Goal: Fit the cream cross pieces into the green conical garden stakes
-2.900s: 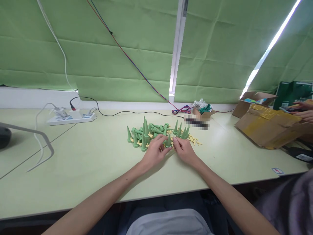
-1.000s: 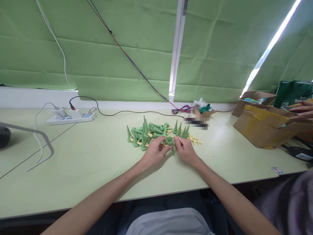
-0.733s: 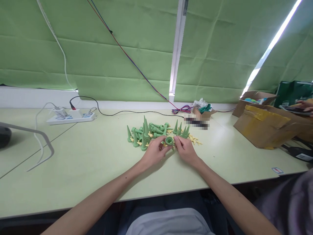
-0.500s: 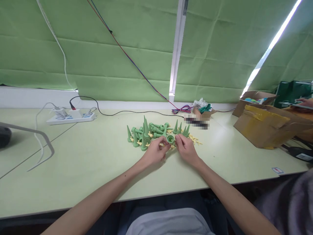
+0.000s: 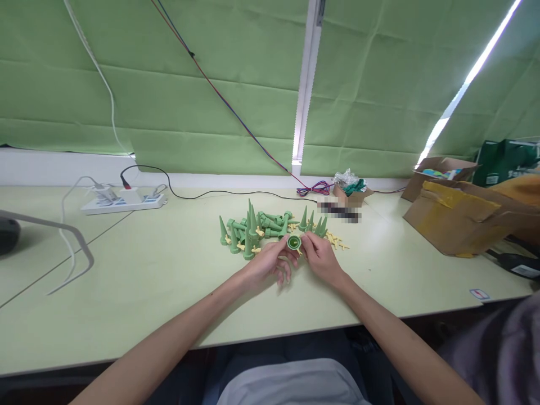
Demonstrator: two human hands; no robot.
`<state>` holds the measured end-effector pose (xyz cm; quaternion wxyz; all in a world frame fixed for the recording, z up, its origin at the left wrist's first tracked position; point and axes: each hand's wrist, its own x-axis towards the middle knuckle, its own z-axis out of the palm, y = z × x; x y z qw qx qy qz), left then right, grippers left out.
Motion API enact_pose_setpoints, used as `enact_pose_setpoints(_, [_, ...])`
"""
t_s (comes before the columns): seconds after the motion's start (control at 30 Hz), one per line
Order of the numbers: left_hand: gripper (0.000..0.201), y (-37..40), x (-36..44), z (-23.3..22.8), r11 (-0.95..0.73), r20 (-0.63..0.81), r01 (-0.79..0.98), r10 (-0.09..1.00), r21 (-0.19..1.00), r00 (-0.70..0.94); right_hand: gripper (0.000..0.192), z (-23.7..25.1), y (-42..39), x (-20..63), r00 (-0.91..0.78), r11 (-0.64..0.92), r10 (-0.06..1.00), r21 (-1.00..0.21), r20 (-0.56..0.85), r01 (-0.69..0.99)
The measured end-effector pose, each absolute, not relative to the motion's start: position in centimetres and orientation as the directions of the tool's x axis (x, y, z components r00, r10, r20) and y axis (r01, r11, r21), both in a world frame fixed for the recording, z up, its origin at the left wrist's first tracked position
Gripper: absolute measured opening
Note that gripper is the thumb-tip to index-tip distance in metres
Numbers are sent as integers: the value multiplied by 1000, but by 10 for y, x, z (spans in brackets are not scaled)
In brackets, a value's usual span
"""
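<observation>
My right hand pinches a green plastic cone spike with its round open end turned toward me. My left hand sits just left of it with the palm turned up and the fingers spread, the fingertips close to the spike. Whether a small yellow piece lies in that palm I cannot tell. Behind both hands is a pile of green cone spikes, some upright and some lying flat, with small yellow cross-shaped pieces scattered to the right.
A white power strip with cables lies at the back left. A small box with plastic wrap stands behind the pile. Cardboard boxes fill the right side, beside another person's sleeve. A grey stand foot lies at far left.
The green spike was lifted off the table and turned open end toward me. My left hand then let go of it and rolled palm up, while the right hand keeps its hold.
</observation>
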<state>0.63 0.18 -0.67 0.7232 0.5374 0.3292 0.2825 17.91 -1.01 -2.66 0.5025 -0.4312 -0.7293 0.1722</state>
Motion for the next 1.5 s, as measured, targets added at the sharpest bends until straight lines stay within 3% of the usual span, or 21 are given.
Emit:
enact_pose_setpoints(0.37, [50,2,7,-7,306,-168,-113,753,945,636,35,-21,-14,178,-174,595,790,-666,588,450])
enact_pose_setpoints(0.87, [40,0,5,-2,102,-33,-77,788,992,615,33,-22,-13,180,-195,583,802,-671,565,458])
enact_pose_setpoints(1.3, [40,-5,4,0,-144,100,28,801,989,590,36,-27,-10,180,-184,572,801,-636,570,519])
enact_pose_setpoints(1.5, [34,-7,4,-3,-256,124,156,810,954,574,38,-26,-11,180,-188,573,795,-610,577,547])
